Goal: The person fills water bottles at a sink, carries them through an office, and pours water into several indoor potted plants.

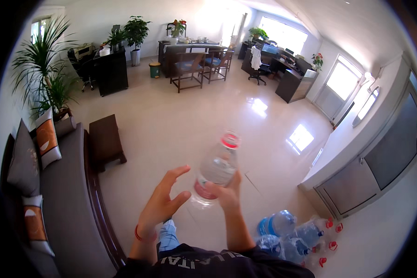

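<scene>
A large clear plastic bottle (217,165) with a red cap and a reddish label is held up in front of my body, tilted slightly with its cap away from me. My right hand (228,191) grips its lower part, the thumb across the label. To the left of the bottle, my left hand (166,197) is apart from it, with thumb and fingers spread and nothing between them. A red band circles my left wrist. The bottle is a little smeared by motion.
Several big plastic bottles (282,223) with blue or red caps stand on the floor at my lower right, by a grey door (350,183). A grey-cushioned sofa (67,194) and a dark wooden stool (105,139) are on the left. Desks, chairs (190,67) and plants line the far side.
</scene>
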{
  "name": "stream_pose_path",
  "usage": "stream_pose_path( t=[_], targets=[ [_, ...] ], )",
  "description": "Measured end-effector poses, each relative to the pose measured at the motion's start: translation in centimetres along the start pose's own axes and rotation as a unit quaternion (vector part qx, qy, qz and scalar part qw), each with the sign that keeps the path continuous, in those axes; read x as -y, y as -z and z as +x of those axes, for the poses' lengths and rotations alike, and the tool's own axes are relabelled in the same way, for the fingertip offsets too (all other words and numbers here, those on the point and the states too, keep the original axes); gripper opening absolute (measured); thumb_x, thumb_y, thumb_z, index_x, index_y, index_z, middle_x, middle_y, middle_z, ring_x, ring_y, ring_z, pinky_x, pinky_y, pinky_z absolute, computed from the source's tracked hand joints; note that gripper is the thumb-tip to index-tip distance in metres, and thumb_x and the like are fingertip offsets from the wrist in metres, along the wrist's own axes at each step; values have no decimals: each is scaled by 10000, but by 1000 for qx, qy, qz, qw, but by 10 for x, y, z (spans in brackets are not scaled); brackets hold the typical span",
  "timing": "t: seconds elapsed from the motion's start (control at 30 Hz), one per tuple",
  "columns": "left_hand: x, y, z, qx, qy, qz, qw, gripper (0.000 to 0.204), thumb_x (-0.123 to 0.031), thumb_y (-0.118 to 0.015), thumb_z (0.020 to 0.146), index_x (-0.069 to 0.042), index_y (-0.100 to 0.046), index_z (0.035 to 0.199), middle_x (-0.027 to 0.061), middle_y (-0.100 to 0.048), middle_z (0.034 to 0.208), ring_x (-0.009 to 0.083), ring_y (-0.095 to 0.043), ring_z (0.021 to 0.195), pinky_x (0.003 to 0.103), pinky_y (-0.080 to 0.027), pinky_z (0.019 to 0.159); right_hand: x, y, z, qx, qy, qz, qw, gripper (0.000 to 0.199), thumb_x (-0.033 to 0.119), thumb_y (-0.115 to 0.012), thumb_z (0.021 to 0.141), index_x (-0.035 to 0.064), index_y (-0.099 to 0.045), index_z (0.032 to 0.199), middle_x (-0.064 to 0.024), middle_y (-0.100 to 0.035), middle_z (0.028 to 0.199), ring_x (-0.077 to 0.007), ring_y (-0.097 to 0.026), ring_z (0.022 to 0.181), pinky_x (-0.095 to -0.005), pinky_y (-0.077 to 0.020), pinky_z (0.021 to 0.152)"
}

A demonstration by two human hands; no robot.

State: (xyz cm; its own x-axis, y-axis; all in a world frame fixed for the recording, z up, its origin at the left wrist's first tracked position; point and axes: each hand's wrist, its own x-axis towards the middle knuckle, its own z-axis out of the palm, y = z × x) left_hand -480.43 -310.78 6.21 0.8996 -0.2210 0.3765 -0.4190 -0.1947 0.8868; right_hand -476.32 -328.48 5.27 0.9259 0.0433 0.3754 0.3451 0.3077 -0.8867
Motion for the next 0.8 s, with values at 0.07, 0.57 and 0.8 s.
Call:
stream_pose_path(
  t=[0.07,0.57,0.8],
  targets=[
    [43,16,53,-8,16,19,1000,396,-164,-593,839,-66,-487,1207,92,-508,1236,230,-465,1173,396,-374,971,-33,21,58,-15,21,-1,1000,670,113,-788,568,5,-457,1140,-79,-574,1003,-166,-574,922,-307,-463,827],
    [308,-56,552,284,-31,-104,953,288,-127,-564,852,-41,-535,1125,135,-588,1073,265,-558,1027,352,-433,870,-192,203,434,-250,-8,-129,960,651,103,-744,532,-29,-466,1106,-93,-581,943,-202,-588,859,-324,-460,800],
    [439,-24,790,330,25,23,944,278,-120,-540,861,-45,-537,1129,137,-599,1072,271,-558,1031,350,-426,882,-270,301,703,-222,-39,-144,964,711,176,-830,523,4,-465,1109,-64,-563,928,-171,-574,847,-318,-472,759]
  ],
)
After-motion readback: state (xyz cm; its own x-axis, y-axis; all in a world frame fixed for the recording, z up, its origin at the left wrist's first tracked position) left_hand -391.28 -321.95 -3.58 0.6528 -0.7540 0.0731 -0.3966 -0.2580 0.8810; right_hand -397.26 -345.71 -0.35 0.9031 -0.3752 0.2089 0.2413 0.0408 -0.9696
